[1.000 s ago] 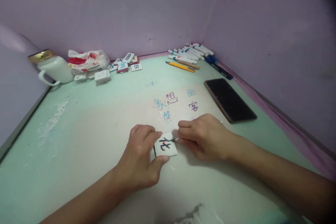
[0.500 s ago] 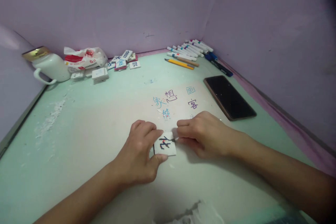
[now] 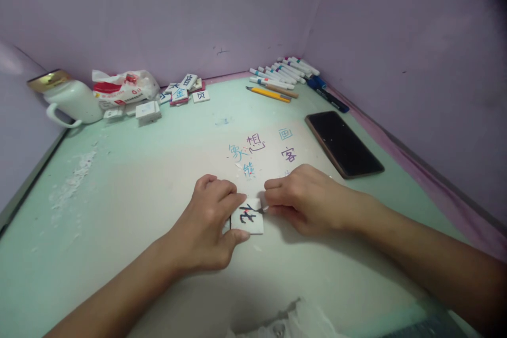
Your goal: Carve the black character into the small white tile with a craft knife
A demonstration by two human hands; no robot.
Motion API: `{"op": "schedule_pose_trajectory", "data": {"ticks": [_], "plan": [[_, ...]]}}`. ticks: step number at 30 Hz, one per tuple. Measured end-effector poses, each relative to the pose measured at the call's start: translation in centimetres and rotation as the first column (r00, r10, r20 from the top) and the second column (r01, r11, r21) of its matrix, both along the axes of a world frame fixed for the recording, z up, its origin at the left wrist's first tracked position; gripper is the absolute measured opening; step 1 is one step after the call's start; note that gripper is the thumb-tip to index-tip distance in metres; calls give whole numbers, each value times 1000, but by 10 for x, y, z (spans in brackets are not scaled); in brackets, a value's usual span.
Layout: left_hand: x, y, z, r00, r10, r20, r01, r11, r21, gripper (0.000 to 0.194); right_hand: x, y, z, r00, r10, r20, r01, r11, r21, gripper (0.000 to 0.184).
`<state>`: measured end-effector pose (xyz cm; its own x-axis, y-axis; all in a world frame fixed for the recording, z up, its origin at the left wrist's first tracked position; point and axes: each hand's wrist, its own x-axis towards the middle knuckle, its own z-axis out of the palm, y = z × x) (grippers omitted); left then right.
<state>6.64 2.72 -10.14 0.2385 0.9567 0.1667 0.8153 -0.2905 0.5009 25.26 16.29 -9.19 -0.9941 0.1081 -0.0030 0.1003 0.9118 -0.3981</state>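
Note:
A small white square tile (image 3: 247,218) with a dark written character lies on the pale green table (image 3: 130,190). My left hand (image 3: 208,227) pinches the tile by its left edge, thumb below and fingers above. My right hand (image 3: 307,199) is closed around a thin tool whose tip (image 3: 262,210) touches the tile's right edge; most of the tool is hidden in my fist. Coloured characters (image 3: 259,150) are written on the table just beyond both hands.
A dark phone (image 3: 343,142) lies at the right. Several markers and a yellow pencil (image 3: 283,78) sit at the back right. More tiles (image 3: 182,92), a plastic packet (image 3: 122,90) and a white mug (image 3: 67,99) are at the back left. White crumbs (image 3: 73,182) litter the left side.
Both hands stay on the tile with barely any movement. The view has tilted slightly, shifting everything a little up and left in frame.

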Motion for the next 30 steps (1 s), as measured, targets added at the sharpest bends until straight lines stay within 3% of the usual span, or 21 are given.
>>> {"op": "schedule_pose_trajectory", "data": {"ticks": [13,19,30], "plan": [[10,-11,-9,993,113,-36,-108,985,132,34,7,-24,-2,973,-215,81,222,971,-91,12],[9,-10,-10,997,73,-7,-71,985,155,34,7,-23,-1,957,-263,121,278,950,-140,13],[8,-9,-9,997,78,16,-80,989,121,32,2,-17,-2,899,-362,247,429,842,-327,21]]}}
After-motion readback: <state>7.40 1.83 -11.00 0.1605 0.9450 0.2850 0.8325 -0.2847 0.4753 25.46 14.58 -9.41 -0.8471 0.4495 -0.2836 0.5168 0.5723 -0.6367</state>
